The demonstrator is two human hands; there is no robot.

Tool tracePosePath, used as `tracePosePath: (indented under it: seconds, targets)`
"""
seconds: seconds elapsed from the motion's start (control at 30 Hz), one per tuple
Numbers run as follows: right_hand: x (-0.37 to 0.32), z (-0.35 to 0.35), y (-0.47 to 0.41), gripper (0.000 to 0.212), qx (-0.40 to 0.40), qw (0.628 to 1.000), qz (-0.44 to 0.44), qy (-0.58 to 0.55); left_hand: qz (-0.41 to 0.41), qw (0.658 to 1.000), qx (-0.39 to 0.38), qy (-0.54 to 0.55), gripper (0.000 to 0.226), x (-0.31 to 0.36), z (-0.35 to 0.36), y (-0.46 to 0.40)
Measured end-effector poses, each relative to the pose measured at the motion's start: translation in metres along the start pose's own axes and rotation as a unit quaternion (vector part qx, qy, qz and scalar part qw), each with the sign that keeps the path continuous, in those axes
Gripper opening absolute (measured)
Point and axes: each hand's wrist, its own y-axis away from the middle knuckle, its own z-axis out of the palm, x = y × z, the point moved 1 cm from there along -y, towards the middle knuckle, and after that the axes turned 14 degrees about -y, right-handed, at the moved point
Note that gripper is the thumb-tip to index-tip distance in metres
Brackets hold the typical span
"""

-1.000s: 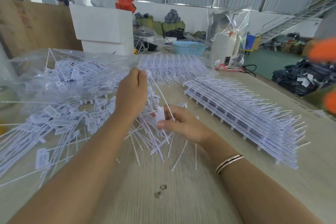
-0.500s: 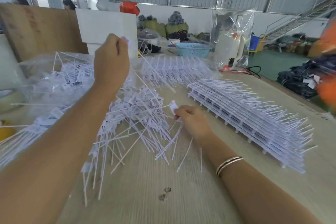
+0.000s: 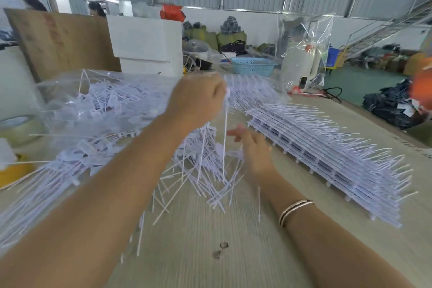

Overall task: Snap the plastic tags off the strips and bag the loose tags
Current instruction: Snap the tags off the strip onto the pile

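My left hand [image 3: 198, 100] is raised above the table, fingers curled, pinching the top of a white plastic tag [image 3: 225, 138] whose thin tail hangs straight down. My right hand [image 3: 253, 147] is lower, by the loose pile of white tags [image 3: 201, 166], fingers loosely spread and blurred; whether it holds anything I cannot tell. A stack of uncut tag strips [image 3: 327, 154] lies to the right. A clear plastic bag [image 3: 93, 105] holding loose tags sits at the left.
The wooden table [image 3: 198, 252] carries a second fan of strips [image 3: 252, 89] at the back. A white foam box [image 3: 147, 42], a blue basket [image 3: 253, 66] and an upright clear bag [image 3: 304, 49] stand behind. Dark clothing [image 3: 392, 107] lies off the right edge.
My left hand swung from up high at the left down toward the middle, a tag dangling from it. My right hand let its fingers spread and shifted slightly right.
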Motion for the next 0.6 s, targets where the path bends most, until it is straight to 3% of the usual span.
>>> tracePosePath:
  seconds: [0.1, 0.2, 0.4, 0.5, 0.6]
  targets:
    - [-0.007, -0.012, 0.006, 0.055, -0.037, 0.994, -0.009, -0.100, 0.023, 0.999, -0.030, 0.026, 0.016, 0.020, 0.026, 0.017]
    - [-0.006, -0.012, 0.008, 0.044, -0.102, 0.990, -0.038, -0.086, 0.004, 0.991, -0.060, 0.117, 0.011, 0.032, 0.040, 0.031]
    - [-0.003, -0.021, 0.001, 0.041, -0.068, 0.959, -0.022, -0.273, -0.012, 0.997, 0.001, 0.076, 0.032, 0.010, 0.040, 0.043]
    - [-0.003, -0.015, 0.003, 0.031, -0.112, 0.956, -0.006, -0.272, -0.042, 0.991, -0.012, 0.125, 0.043, -0.004, 0.042, 0.052]
    - [-0.003, -0.014, 0.005, 0.041, -0.103, 0.968, 0.014, -0.229, -0.045, 0.989, -0.026, 0.137, 0.045, -0.006, 0.044, 0.060]
